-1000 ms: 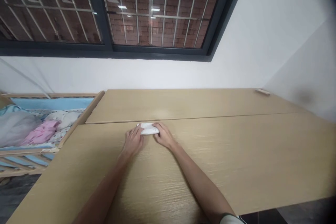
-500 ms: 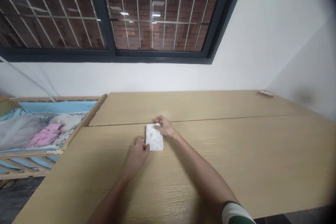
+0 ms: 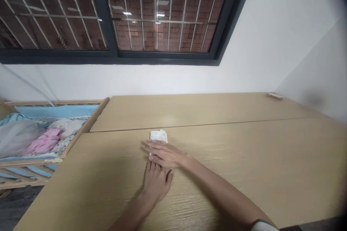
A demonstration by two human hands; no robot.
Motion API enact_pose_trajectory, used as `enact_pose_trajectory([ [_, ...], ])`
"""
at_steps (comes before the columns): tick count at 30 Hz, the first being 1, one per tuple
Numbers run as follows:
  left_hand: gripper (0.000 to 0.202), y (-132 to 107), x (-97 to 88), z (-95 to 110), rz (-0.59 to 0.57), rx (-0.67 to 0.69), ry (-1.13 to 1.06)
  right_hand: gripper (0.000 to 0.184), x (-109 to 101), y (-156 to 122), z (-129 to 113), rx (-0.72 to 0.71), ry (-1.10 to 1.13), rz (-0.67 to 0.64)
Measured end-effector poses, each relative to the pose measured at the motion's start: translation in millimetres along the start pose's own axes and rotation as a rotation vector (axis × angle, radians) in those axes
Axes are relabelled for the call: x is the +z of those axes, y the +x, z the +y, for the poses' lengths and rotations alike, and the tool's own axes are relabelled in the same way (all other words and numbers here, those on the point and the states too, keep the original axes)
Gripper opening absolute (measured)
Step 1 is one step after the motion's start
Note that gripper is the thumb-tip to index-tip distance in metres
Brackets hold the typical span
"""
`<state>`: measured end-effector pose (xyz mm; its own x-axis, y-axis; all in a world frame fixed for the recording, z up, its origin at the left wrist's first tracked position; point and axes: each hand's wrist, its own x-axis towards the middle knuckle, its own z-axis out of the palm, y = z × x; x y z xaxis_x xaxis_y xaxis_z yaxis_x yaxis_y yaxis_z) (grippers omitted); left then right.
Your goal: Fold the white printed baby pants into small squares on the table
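Note:
On the wooden board lies a small, flat white rectangle with a faint print, looking like a folded diaper [image 3: 158, 135]. Only its upper part shows; my hands cover the rest. My right hand [image 3: 165, 154] rests flat across its middle, with its fingers stretched out to the left. Just below is my left hand [image 3: 156, 181], palm down with the fingers pointing away from me and the thumb apart. The left fingertips disappear beneath the right hand, at the diaper's near end. Neither hand grips anything.
A pale wooden tabletop [image 3: 244, 158] spreads around my hands, with a seam across it. To the left stands a crib [image 3: 99, 113] holding bedding and a pink cloth [image 3: 45, 141]. A small pale object [image 3: 274, 95] lies at the far right edge. Behind is a barred window [image 3: 168, 57].
Both hands have left the diaper's edges. The right hand has come down and toward me onto its middle, fingers now straight; the left has shifted right and flattened out below it.

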<state>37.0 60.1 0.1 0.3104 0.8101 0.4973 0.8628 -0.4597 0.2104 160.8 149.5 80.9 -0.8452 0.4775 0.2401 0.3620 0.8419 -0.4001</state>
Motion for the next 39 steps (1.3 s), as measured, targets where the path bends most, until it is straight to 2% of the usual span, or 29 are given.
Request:
enact_pose_trajectory([
  [2, 0.04, -2, 1.3, 1, -0.032, 0.0, 0.01, 0.053, 9, -6, 1, 0.001, 0.046, -0.059],
  [5, 0.04, 1, -0.7, -2, -0.036, 0.004, 0.026, 0.051, 18, -11, 18, 0.047, 0.083, -0.105],
  [11, 0.058, 3, 0.3, -3, -0.029, -0.018, 0.005, 0.055, 6, -1, 78, 0.15, 0.01, -0.086],
  [15, 0.061, 7, -0.6, -6, -0.017, -0.013, -0.02, 0.057, 7, -1, 99, 0.206, -0.02, -0.012],
  [18, 0.045, 16, -5.8, -22, 0.001, -0.089, -0.13, 0.061, 14, -7, 99, 0.274, -0.043, 0.158],
  [21, 0.033, 26, -9.4, -47, 0.047, -0.296, -0.151, 0.057, 18, -13, 96, 0.387, -0.055, 0.427],
  [23, 0.033, 31, -8.8, -62, 0.073, -0.422, -0.089, 0.049, 18, -13, 94, 0.436, -0.047, 0.542],
  [24, 0.033, 33, -7.8, -68, 0.078, -0.461, -0.062, 0.044, 18, -12, 94, 0.441, -0.037, 0.552],
  [27, 0.034, 35, -4.4, -73, 0.052, -0.495, -0.036, 0.035, 22, -8, 93, 0.426, 0.044, 0.472],
  [32, 0.029, 30, -8.1, -68, -0.047, -0.43, -0.083, 0.029, 27, -4, 87, 0.5, 0.205, 0.45],
  [36, 0.029, 25, -15.0, -68, -0.118, -0.373, -0.181, 0.023, 25, -10, 71, 0.507, 0.194, 0.412],
  [39, 0.027, 28, -19.8, -66, -0.123, -0.38, -0.224, 0.02, 24, -11, 53, 0.539, 0.173, 0.405],
])
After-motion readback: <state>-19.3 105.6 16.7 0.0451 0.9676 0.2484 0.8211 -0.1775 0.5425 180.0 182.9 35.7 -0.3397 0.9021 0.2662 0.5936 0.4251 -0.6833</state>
